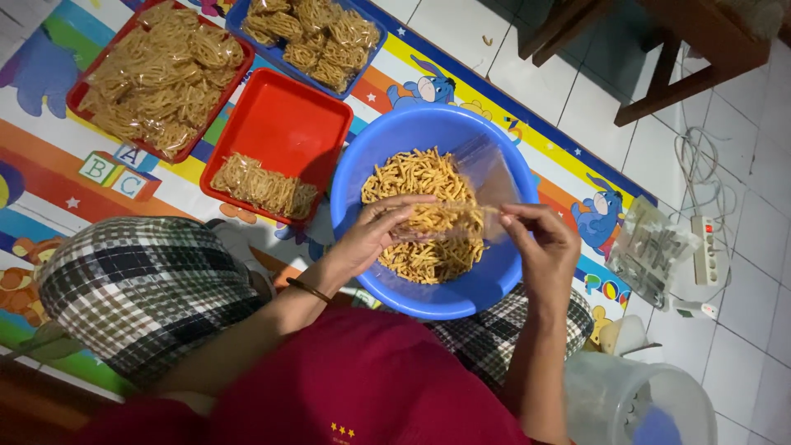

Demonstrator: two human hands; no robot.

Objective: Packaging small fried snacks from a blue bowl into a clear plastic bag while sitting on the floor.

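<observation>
Both hands work over the blue basin (387, 132) of fried snack sticks (412, 177): the left hand (375, 235) pinches one side of a clear plastic bag (474, 194), the right hand (540, 243) pinches the other, holding it partly filled above the basin. Filling seems underway; steady grips matter. Red trays (284, 124) of packed bags sit on a colourful play mat (49, 156) over white tiles (741, 99).

head cam | looks steeply down from above | close over lap, blue basin (428, 132), floor mat (49, 156)
</observation>
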